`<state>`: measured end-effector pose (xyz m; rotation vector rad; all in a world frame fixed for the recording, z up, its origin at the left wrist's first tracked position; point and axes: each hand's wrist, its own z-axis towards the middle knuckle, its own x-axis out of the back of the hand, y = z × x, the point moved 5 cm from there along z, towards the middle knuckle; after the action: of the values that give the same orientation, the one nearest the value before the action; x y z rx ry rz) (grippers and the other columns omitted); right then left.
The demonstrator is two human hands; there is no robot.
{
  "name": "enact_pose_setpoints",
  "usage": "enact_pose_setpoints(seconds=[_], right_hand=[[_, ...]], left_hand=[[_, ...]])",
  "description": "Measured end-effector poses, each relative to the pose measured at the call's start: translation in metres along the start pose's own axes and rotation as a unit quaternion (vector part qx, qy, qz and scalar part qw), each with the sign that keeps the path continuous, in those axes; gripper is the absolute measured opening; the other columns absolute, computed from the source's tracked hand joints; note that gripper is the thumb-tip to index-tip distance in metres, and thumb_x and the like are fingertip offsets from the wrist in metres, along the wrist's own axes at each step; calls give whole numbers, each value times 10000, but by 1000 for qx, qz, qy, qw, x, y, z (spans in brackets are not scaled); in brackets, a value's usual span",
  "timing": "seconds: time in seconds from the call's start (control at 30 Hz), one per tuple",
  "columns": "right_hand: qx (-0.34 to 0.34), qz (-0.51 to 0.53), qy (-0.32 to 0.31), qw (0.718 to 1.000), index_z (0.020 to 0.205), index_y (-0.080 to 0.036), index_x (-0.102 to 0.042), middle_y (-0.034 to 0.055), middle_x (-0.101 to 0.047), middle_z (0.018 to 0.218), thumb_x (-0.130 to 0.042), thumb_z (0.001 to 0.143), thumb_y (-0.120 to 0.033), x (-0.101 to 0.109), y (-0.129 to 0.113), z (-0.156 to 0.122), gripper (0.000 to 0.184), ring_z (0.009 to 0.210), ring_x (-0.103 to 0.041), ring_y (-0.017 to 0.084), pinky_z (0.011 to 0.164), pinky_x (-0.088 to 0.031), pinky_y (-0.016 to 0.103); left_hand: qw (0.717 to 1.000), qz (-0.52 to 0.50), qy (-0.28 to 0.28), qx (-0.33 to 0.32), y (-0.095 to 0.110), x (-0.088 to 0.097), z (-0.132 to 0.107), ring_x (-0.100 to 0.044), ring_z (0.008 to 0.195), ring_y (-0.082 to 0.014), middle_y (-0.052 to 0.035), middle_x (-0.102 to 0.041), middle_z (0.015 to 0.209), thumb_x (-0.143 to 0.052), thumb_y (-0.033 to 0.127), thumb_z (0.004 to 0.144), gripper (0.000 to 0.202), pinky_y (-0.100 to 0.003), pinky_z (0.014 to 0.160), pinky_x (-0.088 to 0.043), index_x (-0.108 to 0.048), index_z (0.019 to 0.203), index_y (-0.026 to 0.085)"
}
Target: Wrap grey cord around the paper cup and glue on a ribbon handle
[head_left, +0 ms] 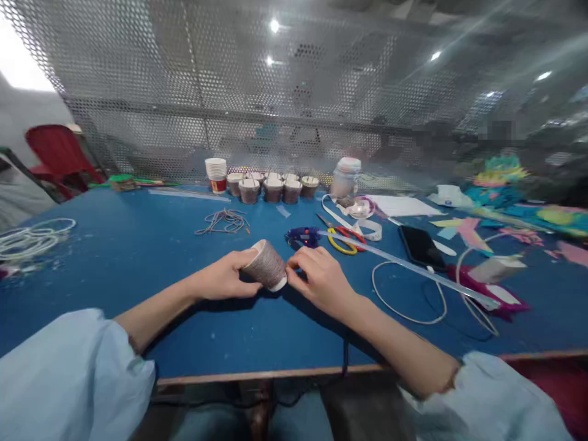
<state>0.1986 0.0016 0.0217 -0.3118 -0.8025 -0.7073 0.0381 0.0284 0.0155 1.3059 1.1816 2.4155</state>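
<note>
My left hand (227,275) is wrapped around a tilted paper cup (265,267), its side wound with grey-brown cord and a white band showing at the lower end. At that lower end, the fingertips of my right hand (316,275) are pinched together against the cup's edge. Whatever lies between them is too small to make out. Just beyond the right hand rests a blue glue gun (303,236), from which a long translucent glue stick (404,262) stretches to the right. Scissors (343,240) with yellow and red handles lie beside it.
Several cord-wrapped cups (273,188) with handles stand at the back, beside stacked paper cups (215,174). Loose cord (225,222) lies ahead of the left hand. Rightward are a phone (421,247), a white cable (408,318) and paper scraps (473,233). A jar (345,176) stands near the mesh screen.
</note>
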Motion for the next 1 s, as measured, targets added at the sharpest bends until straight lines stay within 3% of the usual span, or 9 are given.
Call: enact_pose_setpoints(seconds=[0.13, 0.23, 0.33, 0.4, 0.53, 0.67, 0.8, 1.0], right_hand=[[-60, 67, 12, 996, 803, -168, -542, 52, -608, 778, -448, 919, -176, 9, 5, 0, 150, 653, -533, 142, 609, -402, 283], [-58, 84, 8, 995, 925, -166, -539, 82, -619, 872, -513, 890, -262, 9, 2, -2, 106, 678, -571, 158, 589, -445, 278], [-53, 59, -2, 997, 1089, -161, -500, 113, -634, 976, -597, 847, -329, 4, 1, -5, 310, 735, -612, 193, 615, -483, 307], [-50, 49, -7, 998, 1135, -158, -478, 122, -642, 1004, -596, 850, -303, 0, 1, -6, 341, 765, -626, 203, 633, -497, 314], [-13, -8, 25, 1000, 1047, -144, -520, 118, -668, 940, -549, 866, -221, -4, -1, -6, 199, 777, -634, 208, 661, -498, 313], [31, -58, 43, 997, 906, -150, -554, 102, -681, 851, -503, 881, -164, -6, -8, -5, 59, 752, -628, 196, 657, -473, 302], [70, -48, 55, 995, 898, -140, -565, 113, -689, 847, -510, 882, -180, -2, -16, -5, 70, 738, -620, 197, 649, -456, 314], [72, -35, 95, 992, 944, -135, -568, 96, -699, 834, -533, 879, -148, 10, -12, -3, 75, 722, -621, 173, 617, -423, 293]], left_hand=[[1000, -4, 28, 8, -5, 1, -1, -608, 867, -173, -54, -668, 943, -595, 163, 775, 149, -278, 847, -471, -701, 872, 123], [997, -4, 79, 21, -11, 4, -2, -599, 975, -209, -61, -684, 1024, -640, 231, 784, 190, -305, 905, -454, -711, 935, 140], [993, -31, 98, 58, -17, 4, -3, -605, 1002, -231, -71, -697, 1058, -671, 296, 773, 283, -327, 909, -462, -705, 1008, 142], [989, -64, 95, 89, -19, 0, -3, -624, 966, -231, -68, -709, 1043, -680, 310, 759, 330, -333, 885, -480, -699, 1043, 142], [968, -150, 92, 180, -20, -8, -2, -645, 904, -226, -51, -726, 1012, -729, 295, 689, 439, -345, 854, -497, -686, 1103, 153], [924, -232, 154, 263, -22, -11, -3, -640, 761, -202, -95, -735, 907, -710, 404, 711, 452, -353, 765, -503, -705, 1060, 117], [908, -274, 180, 260, -19, -10, -2, -652, 808, -211, -98, -746, 901, -730, 347, 689, 355, -366, 831, -489, -740, 964, 122], [930, -229, 163, 236, -15, -5, -2, -659, 941, -271, -83, -754, 963, -739, 348, 666, 330, -420, 941, -455, -752, 918, 135]])
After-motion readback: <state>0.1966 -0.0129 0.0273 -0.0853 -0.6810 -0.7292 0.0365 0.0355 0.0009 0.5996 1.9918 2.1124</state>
